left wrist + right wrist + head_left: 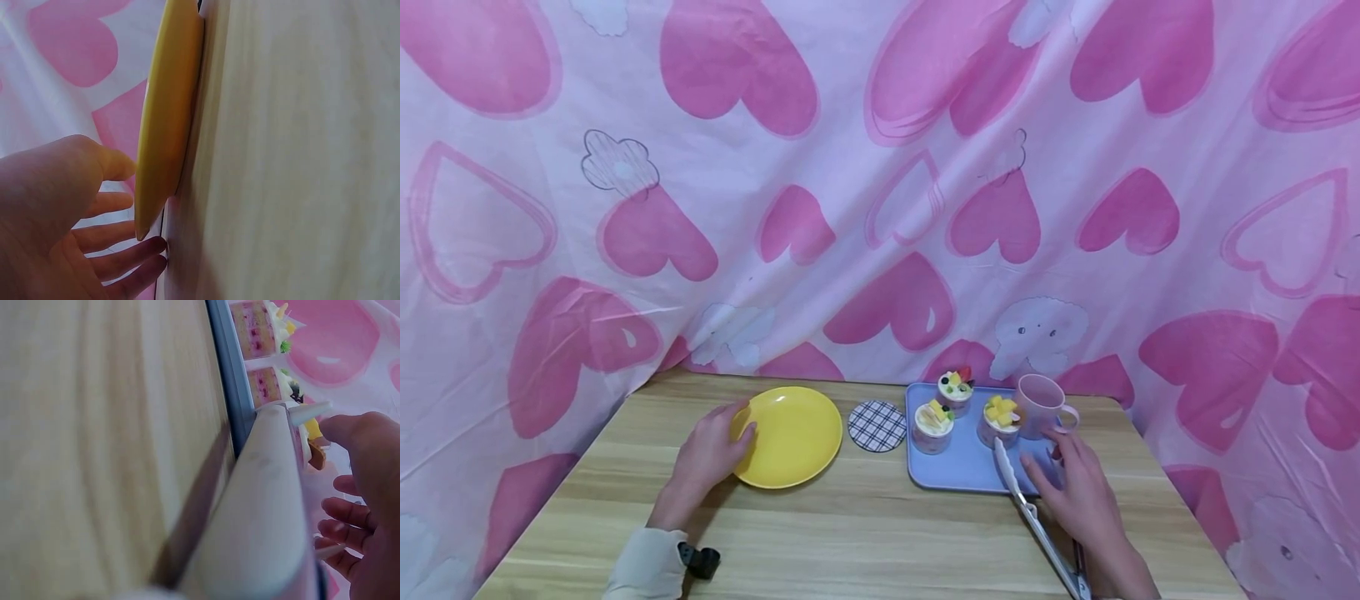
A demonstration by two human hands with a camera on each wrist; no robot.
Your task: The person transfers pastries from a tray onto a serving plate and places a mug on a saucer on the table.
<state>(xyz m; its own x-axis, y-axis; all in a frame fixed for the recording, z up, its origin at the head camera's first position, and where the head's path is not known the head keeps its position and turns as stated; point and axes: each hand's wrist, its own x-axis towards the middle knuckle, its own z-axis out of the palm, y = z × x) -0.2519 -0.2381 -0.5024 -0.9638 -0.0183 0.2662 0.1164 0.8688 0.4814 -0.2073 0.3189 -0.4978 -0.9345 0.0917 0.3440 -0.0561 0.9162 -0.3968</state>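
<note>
Right hand [1078, 490], nearer: grip spread, nothing held; tongs [1043, 537] just left, long axis near-right to far-left, far end over blue tray [958, 477]. Left hand [709, 450]: grip loose, at left rim of yellow plate [788, 437].

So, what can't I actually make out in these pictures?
Long silver metal tongs: head view; the bottom edge cuts off the near end.
Pink round mug with a handle: head view; its own near wall hides the inside bottom.
Clear round cup of strawberry-topped cake: head view; the nearer cake cup covers its lower left.
Whether the right hand touches the mug's handle: head view; overlapping fingers hide it.
</note>
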